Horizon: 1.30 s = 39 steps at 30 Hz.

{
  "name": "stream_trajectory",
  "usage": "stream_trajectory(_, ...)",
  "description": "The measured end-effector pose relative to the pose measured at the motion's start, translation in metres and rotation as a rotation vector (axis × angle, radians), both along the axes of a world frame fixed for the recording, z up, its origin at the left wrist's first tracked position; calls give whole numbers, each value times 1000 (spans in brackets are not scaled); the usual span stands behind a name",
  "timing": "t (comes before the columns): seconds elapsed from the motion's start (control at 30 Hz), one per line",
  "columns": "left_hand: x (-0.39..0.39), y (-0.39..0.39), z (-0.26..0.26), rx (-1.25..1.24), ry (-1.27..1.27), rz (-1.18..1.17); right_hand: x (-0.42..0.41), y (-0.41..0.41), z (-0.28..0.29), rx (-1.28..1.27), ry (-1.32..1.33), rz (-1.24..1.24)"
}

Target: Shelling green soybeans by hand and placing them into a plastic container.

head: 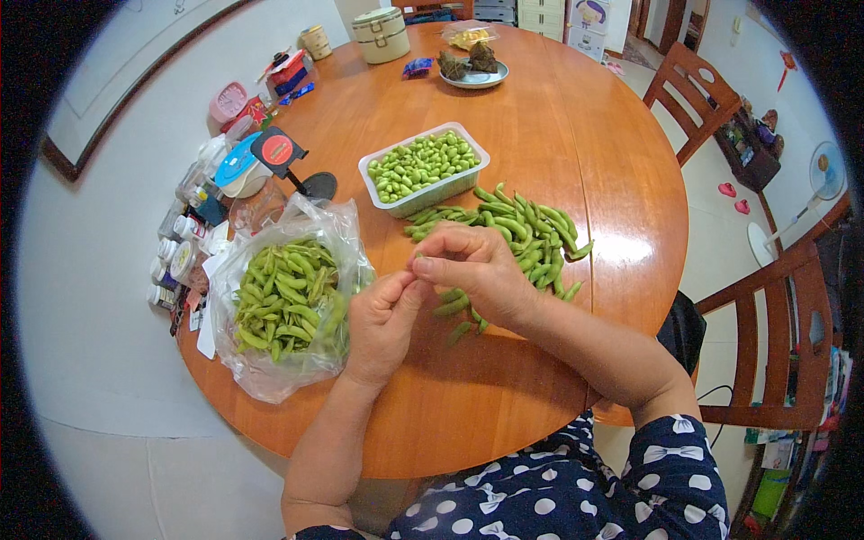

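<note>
My left hand (385, 320) and my right hand (476, 270) meet fingertip to fingertip above the table. A sliver of a green soybean pod (419, 256) shows at the pinch; the fingers cover most of it. Under and beyond my right hand lies a loose pile of green soybean pods (530, 226). Past both hands, a white plastic tub (432, 194) holds many shelled green beans (422, 165). Left of my left hand, an opened clear plastic bag (270, 381) contains pods and emptied-looking hulls (290, 290).
A black phone stand (317, 185), a glass jug (256, 206), a blue-lidded container (236, 165) and several bottles (182, 260) crowd the left edge of the wooden table (472, 412). Farther back are a plate (476, 82) with leaf-wrapped dumplings (482, 57) and a lidded canister (381, 37). Wooden chairs (769, 344) stand right.
</note>
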State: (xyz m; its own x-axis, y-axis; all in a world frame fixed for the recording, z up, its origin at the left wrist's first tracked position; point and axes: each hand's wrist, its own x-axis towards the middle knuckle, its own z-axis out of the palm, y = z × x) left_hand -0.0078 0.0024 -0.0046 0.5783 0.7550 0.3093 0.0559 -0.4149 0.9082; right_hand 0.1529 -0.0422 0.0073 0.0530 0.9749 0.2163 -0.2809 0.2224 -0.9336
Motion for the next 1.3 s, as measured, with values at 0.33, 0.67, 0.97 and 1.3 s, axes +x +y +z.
stream_trajectory(0.33,6,-3,2,-45,-30,-10,-4,1,-6,63,-25,-89)
stream_trajectory(0.67,4,-2,1,-48,-10,42,-5,3,-5,-17,-14,-68)
stream_trajectory(0.97,6,0,-1,-303,-152,-56,-5,9,-16,-83,247,108)
stream_trajectory(1.3,3,4,-2,-472,-219,-94,-1,12,-21,-130,321,155)
